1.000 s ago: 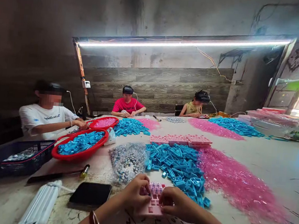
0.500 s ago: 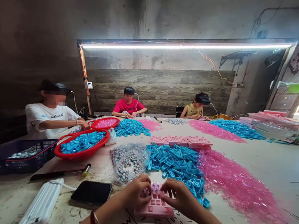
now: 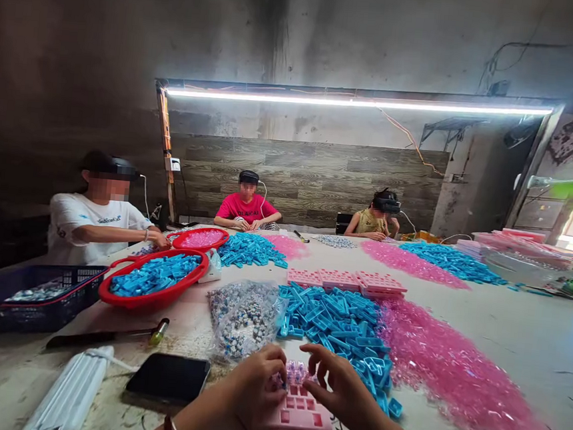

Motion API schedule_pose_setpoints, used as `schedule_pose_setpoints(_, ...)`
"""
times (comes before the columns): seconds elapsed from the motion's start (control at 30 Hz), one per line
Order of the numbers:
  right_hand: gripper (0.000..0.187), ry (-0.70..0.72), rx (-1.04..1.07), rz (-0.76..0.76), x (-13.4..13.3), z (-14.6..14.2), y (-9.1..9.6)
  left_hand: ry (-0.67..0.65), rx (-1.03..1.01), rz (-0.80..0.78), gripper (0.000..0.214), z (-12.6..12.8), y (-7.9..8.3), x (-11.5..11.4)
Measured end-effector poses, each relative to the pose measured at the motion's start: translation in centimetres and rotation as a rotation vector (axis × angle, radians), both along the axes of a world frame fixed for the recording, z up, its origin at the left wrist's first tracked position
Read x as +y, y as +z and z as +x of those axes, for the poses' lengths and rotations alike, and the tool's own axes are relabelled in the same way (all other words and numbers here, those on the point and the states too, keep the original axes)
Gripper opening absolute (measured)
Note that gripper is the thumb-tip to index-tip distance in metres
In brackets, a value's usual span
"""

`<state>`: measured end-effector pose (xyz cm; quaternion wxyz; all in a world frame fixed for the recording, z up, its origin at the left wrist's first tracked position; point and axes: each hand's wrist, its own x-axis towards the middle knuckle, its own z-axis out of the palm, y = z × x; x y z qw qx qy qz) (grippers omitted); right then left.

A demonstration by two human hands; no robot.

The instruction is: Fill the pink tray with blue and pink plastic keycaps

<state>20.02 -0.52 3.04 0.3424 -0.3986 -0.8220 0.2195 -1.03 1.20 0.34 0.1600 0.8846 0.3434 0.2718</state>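
Note:
A pink plastic frame (image 3: 297, 419) with rows of square openings lies on the table in front of me. Small clear-and-purple pieces (image 3: 297, 371) fill its far rows, while the nearer openings look unfilled. My left hand (image 3: 257, 386) rests over the frame's left side, fingers curled together; whatever they pinch is too small and hidden to name. Above the right side is my right hand (image 3: 336, 383), its thumb and forefinger apart with nothing visible between them. Just beyond the frame lies a heap of blue plastic pieces (image 3: 340, 320).
A clear bag of small switch-like parts (image 3: 244, 318) lies ahead left. Pink clear pieces (image 3: 444, 363) spread to the right. Several pink frames (image 3: 341, 280) sit behind the blue heap. Left are a phone (image 3: 168, 377), white power bank (image 3: 70, 390) and red basket (image 3: 151, 297). Three people sit opposite.
My right hand's fingers have spread and lifted a little from the frame. My left hand stays at its left side. The person at far right has raised a hand to the head.

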Motion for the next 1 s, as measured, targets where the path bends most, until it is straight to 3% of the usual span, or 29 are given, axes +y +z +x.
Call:
schedule_pose_setpoints(0.17,0.041,0.007,-0.011,-0.037,0.3,-0.1,-0.2,0.108,0.03,0.005,0.01,0.6,0.5,-0.6)
schedule_pose_setpoints(0.37,0.043,0.025,-0.004,-0.061,0.7,-0.2,-0.7,0.133,-0.001,0.045,0.013,1.0,-0.2,-0.5)
schedule_pose_setpoints(0.8,0.027,0.052,-0.119,-0.124,1.0,-1.0,-2.5,0.193,-0.197,-0.199,0.021,1.1,0.0,-0.8)
schedule_pose_setpoints(1.0,0.022,-0.012,-0.182,-0.12,1.1,-1.4,-2.5,0.228,-0.228,-0.195,0.02,1.3,-0.3,-0.9)
